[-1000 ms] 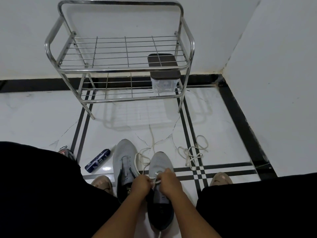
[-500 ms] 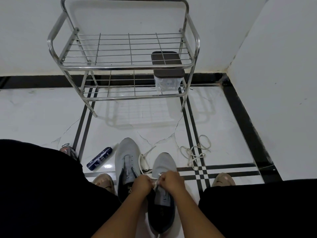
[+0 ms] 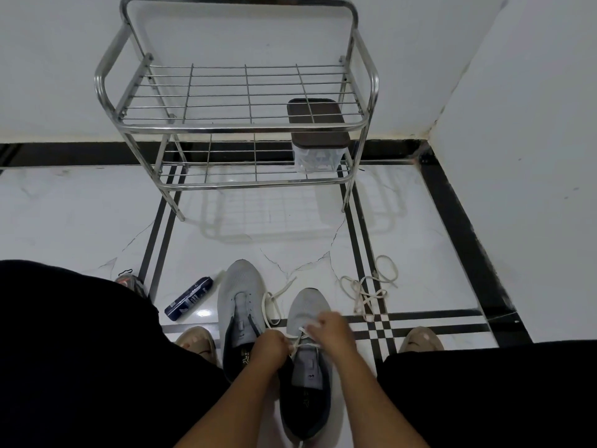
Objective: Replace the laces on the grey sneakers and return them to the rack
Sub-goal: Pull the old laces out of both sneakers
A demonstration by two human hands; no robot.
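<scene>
Two grey sneakers stand side by side on the white floor between my knees. The left sneaker has no lace in it. Over the right sneaker both my hands work a white lace at the eyelets. My left hand pinches the lace beside the tongue. My right hand pinches the other strand just above the front eyelets. The lace's loose end trails on the floor between the two toes. A second white lace lies in a loose tangle to the right.
A steel two-tier rack stands against the wall ahead; a clear box with a dark lid sits on its lower shelf at the right. A dark blue tube lies left of the sneakers. My feet flank the shoes.
The loose lace end has been drawn back from far in front of the shoes to between the toes. My right hand has moved forward over the front eyelets.
</scene>
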